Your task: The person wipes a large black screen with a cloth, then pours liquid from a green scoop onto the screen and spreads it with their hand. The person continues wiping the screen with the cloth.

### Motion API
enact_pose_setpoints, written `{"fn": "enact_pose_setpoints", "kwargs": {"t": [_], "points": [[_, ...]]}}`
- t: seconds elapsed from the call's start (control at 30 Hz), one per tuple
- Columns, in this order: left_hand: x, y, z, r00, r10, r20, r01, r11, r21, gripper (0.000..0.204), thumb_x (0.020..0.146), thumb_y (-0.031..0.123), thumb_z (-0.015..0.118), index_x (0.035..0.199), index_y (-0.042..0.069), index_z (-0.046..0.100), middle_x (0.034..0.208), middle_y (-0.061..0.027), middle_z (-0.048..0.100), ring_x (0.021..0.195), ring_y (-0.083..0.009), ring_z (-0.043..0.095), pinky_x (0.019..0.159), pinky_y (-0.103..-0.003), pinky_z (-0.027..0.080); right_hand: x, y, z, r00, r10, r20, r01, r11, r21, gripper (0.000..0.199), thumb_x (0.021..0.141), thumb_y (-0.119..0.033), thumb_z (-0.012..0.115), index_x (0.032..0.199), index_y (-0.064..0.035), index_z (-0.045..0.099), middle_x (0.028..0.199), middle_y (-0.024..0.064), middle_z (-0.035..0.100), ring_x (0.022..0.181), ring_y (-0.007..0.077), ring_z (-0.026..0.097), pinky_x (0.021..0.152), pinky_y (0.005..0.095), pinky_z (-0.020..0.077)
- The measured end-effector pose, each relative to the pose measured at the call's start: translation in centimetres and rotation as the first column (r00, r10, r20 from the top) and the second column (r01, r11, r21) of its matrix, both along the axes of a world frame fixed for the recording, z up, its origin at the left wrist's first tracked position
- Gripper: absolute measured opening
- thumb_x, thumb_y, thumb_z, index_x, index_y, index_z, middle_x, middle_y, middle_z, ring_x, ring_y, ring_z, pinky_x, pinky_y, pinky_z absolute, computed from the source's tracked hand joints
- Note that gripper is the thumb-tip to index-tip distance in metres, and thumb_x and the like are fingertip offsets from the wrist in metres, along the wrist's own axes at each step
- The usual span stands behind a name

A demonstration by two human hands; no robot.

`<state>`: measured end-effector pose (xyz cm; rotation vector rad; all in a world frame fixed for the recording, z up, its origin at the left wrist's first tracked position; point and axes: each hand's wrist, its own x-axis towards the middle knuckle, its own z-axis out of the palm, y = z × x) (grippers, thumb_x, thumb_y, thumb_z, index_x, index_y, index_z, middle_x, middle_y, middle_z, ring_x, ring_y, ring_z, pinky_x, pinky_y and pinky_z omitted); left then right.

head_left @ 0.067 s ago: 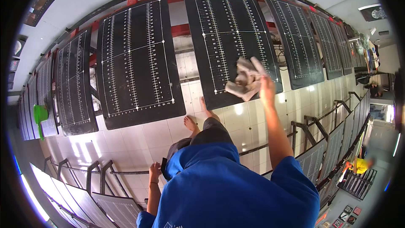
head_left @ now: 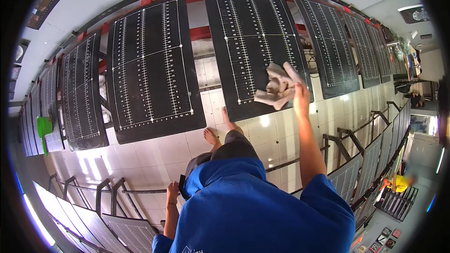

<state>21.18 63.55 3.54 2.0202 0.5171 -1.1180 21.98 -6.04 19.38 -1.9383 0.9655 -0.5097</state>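
Observation:
My right hand (head_left: 302,96) is closed on a crumpled beige-grey cloth (head_left: 276,91). The cloth is over the near right part of a black board (head_left: 253,58) marked with white lines, tick scales and dots. Whether it touches the board's surface is hard to tell. My left hand (head_left: 173,191) hangs low beside my hip, its fingers curled. Right by it, a small dark flat object (head_left: 182,181) shows against my blue shirt; I cannot make out whether the fingers grip it.
More marked black boards stand in a row, among them one to the left (head_left: 150,65) and one to the right (head_left: 330,51). A green dipper (head_left: 44,129) is at far left. Black metal frames (head_left: 344,143) stand behind me on the tiled floor (head_left: 225,159). A person in yellow (head_left: 401,183) is far right.
My right hand and the cloth have shifted slightly to the right over the board, and the cloth's folds have changed shape. My left hand stays beside my hip.

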Motion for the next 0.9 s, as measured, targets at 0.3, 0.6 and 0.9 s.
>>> {"fn": "enact_pose_setpoints", "kwargs": {"t": [0.3,0.6,0.9], "points": [[1.3,-1.5,-2.3,0.998,0.055,-0.023,-0.057,0.991,-0.120,0.044,0.096,0.044,0.054,0.106,0.002,0.064,0.094,-0.0089,0.066,0.082,-0.0172,0.057,0.069,-0.031,0.048,0.0,-1.4,-4.9,0.906,-0.022,-0.423,-0.184,0.879,-0.440,0.080,0.089,-0.051,0.066,0.149,-0.0042,0.039,0.155,0.0324,0.026,0.144,0.0494,0.025,0.116,0.0544,0.0246],[6.2,-7.2,-0.5,0.999,0.002,-0.038,-0.006,0.995,-0.101,0.043,0.100,0.044,0.052,0.111,0.003,0.062,0.097,-0.0070,0.068,0.077,-0.0152,0.062,0.066,-0.031,0.049,9.2,20.1,-3.7,0.826,0.466,-0.317,-0.563,0.698,-0.443,0.063,0.086,-0.019,0.064,0.140,0.0043,0.043,0.152,0.0281,0.032,0.141,0.0480,0.030,0.114,0.0575,0.0294],[5.2,-6.3,0.8,0.978,0.181,-0.108,-0.192,0.976,-0.099,0.039,0.098,0.044,0.054,0.106,0.006,0.062,0.091,-0.0058,0.066,0.074,-0.0143,0.063,0.062,-0.030,0.048,-5.0,-1.3,-6.4,0.926,-0.140,-0.350,-0.138,0.738,-0.661,0.053,0.088,-0.010,0.056,0.138,0.0023,0.048,0.145,0.0241,0.047,0.136,0.0457,0.040,0.115,0.0559,0.0275]]}}
